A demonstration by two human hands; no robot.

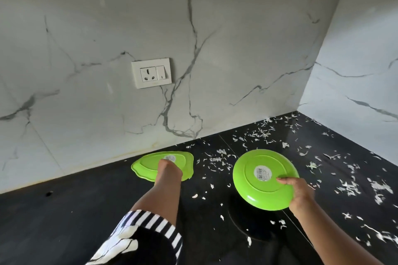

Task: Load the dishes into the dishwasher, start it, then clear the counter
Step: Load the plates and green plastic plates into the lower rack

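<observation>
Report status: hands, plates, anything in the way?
Right hand grips round plate, tilted above counter. Left hand on wavy plate by wall, grip hidden. Scraps litter counter.

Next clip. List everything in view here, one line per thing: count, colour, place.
scalloped plate: 1, lime green, underside up, near the back wall, left of centre
round plate: 1, lime green, tilted, labelled underside towards the camera, right of centre
scraps: many, white, scattered over the counter's right side
counter: 1, black, across the bottom
wall: 2 faces, white with grey veins, behind and right
socket: 1, white, with a switch, on the back wall
sleeve: 1, black and white stripes, left arm
left hand: 1, on the scalloped plate, fingers hidden
right hand: 1, grips the round plate's rim
</observation>
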